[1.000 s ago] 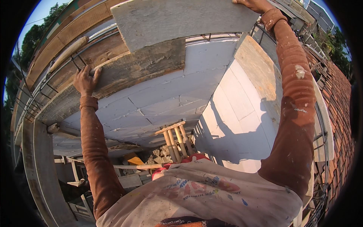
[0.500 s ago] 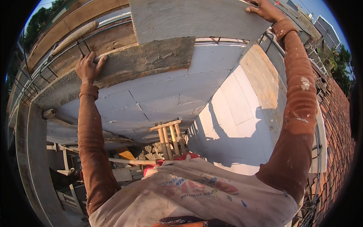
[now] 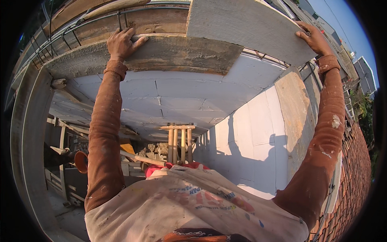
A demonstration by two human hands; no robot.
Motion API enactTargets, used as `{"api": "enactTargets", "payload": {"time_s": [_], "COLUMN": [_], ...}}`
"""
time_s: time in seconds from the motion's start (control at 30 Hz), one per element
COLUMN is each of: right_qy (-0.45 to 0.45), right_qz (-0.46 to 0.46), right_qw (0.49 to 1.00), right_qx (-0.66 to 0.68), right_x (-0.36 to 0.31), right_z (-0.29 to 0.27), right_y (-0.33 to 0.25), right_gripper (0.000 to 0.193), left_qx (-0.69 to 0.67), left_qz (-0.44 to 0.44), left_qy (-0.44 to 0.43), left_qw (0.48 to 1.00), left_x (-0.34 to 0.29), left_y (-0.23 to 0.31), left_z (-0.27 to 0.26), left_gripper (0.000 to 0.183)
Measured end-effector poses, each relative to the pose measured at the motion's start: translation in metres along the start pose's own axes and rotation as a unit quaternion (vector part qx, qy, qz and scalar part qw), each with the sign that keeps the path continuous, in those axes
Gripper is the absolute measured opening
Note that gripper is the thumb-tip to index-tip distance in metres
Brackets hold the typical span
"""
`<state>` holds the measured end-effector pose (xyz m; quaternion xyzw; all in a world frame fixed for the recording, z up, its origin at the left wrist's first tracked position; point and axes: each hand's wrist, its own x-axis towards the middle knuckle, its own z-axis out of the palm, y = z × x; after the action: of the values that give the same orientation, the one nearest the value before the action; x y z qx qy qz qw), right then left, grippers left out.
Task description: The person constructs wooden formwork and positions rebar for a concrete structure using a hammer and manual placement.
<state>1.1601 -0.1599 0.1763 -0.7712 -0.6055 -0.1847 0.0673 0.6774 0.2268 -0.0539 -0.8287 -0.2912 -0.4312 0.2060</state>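
My left hand (image 3: 123,44) is closed over the top edge of a dark, weathered plank (image 3: 181,54), its thumb lying along the near side. The plank lies along the top of a pale block wall (image 3: 177,86). My right hand (image 3: 314,38) grips the upper edge of a wide grey board (image 3: 246,30) near its right end, fingers behind it. That board's left part overlaps the plank's right end; the rest spans the gap to the corner. Behind the plank, thin steel bars with stirrups (image 3: 119,18) show next to my left fingers.
A wooden frame of upright poles (image 3: 176,143) stands below by the wall, near broken rubble (image 3: 155,151). Another weathered board (image 3: 292,94) tops the sunlit right wall (image 3: 254,125). Roof tiles (image 3: 354,161) slope away at right. A grey post (image 3: 34,133) rises at left.
The view has shifted, so the planks and both hands sit farther right. Both hands keep their holds. An orange round object now shows beside my left forearm.
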Motion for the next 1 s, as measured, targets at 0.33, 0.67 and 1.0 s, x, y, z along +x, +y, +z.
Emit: {"api": "enactTargets", "payload": {"time_s": [0.33, 0.67, 1.0], "right_qy": [0.009, 0.033, 0.148], "right_qz": [0.030, -0.002, 0.016], "right_qw": [0.999, 0.997, 0.987], "right_qx": [0.032, 0.071, -0.060], "right_x": [-0.004, -0.006, 0.001], "right_z": [-0.007, 0.006, 0.046], "right_y": [-0.038, -0.042, -0.028], "right_gripper": [0.048, 0.051, 0.072], "left_qx": [0.017, -0.003, -0.018], "left_qz": [-0.020, -0.004, -0.022], "left_qy": [-0.031, -0.001, -0.001], "left_qw": [0.999, 1.000, 1.000], "left_x": [0.002, 0.003, 0.001], "left_y": [0.000, 0.004, 0.000], "left_z": [-0.002, -0.003, 0.000], "left_gripper": [0.068, 0.065, 0.067]}}
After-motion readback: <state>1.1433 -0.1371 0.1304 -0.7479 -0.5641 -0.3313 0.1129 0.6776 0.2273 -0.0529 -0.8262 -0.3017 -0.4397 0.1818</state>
